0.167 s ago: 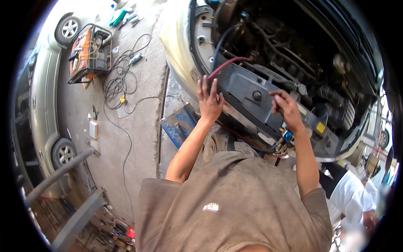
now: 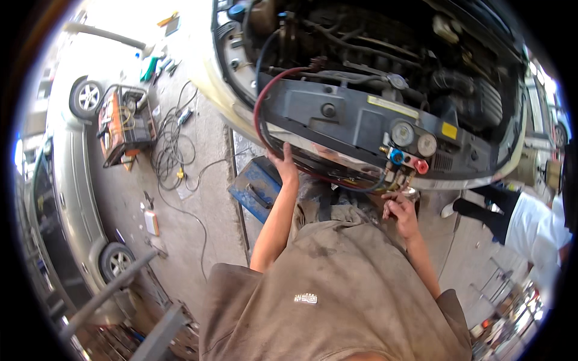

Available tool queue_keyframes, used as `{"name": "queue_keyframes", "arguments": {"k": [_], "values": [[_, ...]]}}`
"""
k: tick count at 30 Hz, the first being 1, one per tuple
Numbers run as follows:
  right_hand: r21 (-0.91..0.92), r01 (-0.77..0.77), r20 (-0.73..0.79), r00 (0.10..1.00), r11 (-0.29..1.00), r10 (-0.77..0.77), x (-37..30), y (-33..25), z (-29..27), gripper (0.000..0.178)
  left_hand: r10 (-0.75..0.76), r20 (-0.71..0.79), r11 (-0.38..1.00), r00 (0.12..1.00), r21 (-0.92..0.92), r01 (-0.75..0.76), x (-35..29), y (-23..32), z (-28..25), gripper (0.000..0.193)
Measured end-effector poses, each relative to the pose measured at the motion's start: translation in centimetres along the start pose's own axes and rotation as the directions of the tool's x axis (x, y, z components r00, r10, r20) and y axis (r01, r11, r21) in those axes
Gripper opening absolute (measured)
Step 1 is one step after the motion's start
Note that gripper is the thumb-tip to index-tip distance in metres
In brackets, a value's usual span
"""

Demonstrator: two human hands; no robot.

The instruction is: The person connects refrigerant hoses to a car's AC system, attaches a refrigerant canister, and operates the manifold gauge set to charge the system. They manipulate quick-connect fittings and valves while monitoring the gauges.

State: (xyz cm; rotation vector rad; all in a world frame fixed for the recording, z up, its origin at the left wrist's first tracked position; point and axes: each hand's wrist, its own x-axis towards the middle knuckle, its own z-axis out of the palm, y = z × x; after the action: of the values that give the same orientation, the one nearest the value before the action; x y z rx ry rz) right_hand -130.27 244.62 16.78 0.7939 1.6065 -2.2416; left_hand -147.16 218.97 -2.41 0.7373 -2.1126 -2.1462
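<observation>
- Twin-dial metal gauge manifold with one blue and one red knob (image 2: 409, 160) sits at the front edge of the open, dark engine bay (image 2: 361, 45), against the grey plastic front panel (image 2: 301, 102) (whether it rests or hangs there, I cannot tell).
- Dark red rubber hose (image 2: 259, 108) arches out of the bay and bends down over the car's front; a slim blue hose (image 2: 364, 191) curves below the manifold.
- Left hand (image 2: 286, 167) is at the bend of the red hose, fingers pointing up; I cannot tell whether its grip closes on it.
- Right hand (image 2: 401, 215) is just below the manifold, fingers curled and grip narrow; whether anything is between them, I cannot tell.
- Scuffed blue metal box (image 2: 245, 194) lies on the grey concrete floor (image 2: 211, 222), left of the left forearm.
- Person in a white top and dark trousers (image 2: 533, 225) is off to the right.
</observation>
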Motion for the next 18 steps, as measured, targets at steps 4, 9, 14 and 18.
{"name": "queue_keyframes", "arguments": {"k": [4, 9, 14, 18], "values": [[0.35, -0.082, -0.286, 0.939, 0.933, 0.19, -7.9, 11.0, -4.4, 0.018, -0.469, 0.312, 0.873, 0.827, 0.017, 0.488, -4.9, -1.7, -1.0, 0.036], [0.414, -0.013, -0.344, 0.923, 0.91, 0.17, -9.4, 17.7, -6.4, 0.019, -0.639, 0.47, 0.723, 0.608, 0.099, 0.684, -9.5, -5.1, -2.5, 0.018], [0.108, -0.228, -0.275, 0.928, 0.968, 0.25, -3.3, 21.5, -6.5, 0.04, -0.601, 0.561, 0.602, 0.569, -0.149, 0.784, -15.2, 2.0, -3.4, 0.011], [-0.443, -0.059, -0.333, 0.937, 0.895, -0.103, 5.8, 24.0, -5.2, 0.063, -0.431, 0.566, 0.709, 0.703, -0.27, 0.652, -17.0, 8.7, -5.4, 0.01]]}}
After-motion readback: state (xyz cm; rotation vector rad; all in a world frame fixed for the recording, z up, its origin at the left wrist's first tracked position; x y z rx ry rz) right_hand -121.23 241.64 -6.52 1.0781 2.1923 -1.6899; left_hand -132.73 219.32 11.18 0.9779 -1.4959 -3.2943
